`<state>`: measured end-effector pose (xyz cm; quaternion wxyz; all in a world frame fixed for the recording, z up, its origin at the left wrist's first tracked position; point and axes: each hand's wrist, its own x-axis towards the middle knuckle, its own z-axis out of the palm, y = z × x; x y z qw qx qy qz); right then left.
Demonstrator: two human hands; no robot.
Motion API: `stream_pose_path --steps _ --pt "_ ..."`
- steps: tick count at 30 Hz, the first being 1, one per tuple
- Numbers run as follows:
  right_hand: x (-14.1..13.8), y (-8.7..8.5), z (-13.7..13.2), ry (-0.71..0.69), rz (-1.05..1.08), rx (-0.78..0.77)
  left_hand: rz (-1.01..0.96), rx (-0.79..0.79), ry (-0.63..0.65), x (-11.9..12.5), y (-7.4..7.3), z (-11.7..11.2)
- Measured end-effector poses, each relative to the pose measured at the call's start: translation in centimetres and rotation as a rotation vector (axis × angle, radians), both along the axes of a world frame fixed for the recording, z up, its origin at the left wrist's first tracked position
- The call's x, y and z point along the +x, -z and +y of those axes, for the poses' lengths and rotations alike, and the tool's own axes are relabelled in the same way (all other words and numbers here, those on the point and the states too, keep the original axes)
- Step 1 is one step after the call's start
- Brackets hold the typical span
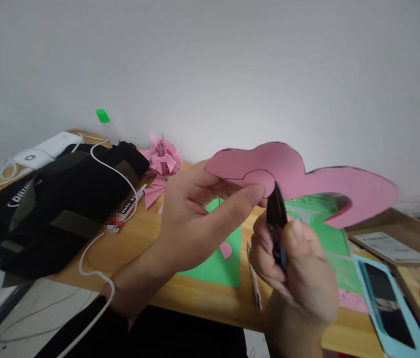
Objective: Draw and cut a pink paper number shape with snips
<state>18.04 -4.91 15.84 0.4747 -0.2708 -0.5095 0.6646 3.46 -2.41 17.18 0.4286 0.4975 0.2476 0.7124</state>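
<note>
My left hand [210,219] pinches a pink paper cutout [280,164] by its left end, thumb in front and fingers behind. The sheet has a wavy outer edge and a curved black line drawn on it. Black-handled scissors [277,219] are gripped in my right hand [299,268], their dark blades upright against the paper at the end of the drawn curve. Below the hands lies a green sheet [213,272] with a small pink paper scrap [225,249] on it. A slim pen [255,281] rests on the table beside the green sheet.
A black bag [60,204], a glue tube [127,206] and a white power bank [45,149] with a cable occupy the left. Crumpled pink paper [163,156] sits by the wall. A phone [388,301] and a cardboard box [392,236] are at right.
</note>
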Motion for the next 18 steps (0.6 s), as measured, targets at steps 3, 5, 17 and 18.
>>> stream_pose_path --steps 3,5,17,18 --pt "0.03 -0.08 -0.02 -0.007 0.001 -0.007 0.015 -0.008 -0.021 -0.11 -0.07 -0.11" --pt "0.05 -0.12 0.0 -0.01 -0.002 -0.005 0.028 0.001 -0.026 -0.24 -0.08 -0.1" --pt "0.31 0.17 -0.07 0.011 -0.039 -0.01 0.064 0.002 -0.009 -0.47 -0.04 0.1" --pt "0.32 0.19 -0.07 0.014 -0.037 -0.005 0.064 0.002 -0.001 -0.48 -0.03 0.1"
